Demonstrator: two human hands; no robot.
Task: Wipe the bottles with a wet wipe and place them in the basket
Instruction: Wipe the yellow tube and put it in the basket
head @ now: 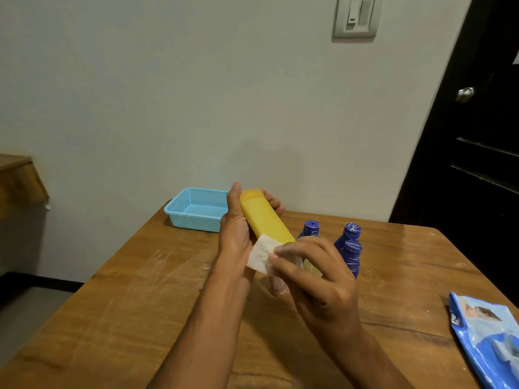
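Here the wiping step is in hand: the left hand (238,220) grips the yellow bottle (264,217) near its cap, held in the air above the bench (140,290), while the right hand (311,273) pinches the wipe (262,254) against the bottle's lower end. The bottle's long axis slants, cap up and away toward the wall, base down toward the person. Next, probably, the wipe must slide along the body, then the bottle goes to the empty basket (196,210) at the far left. Three blue bottles (351,248) stand waiting.
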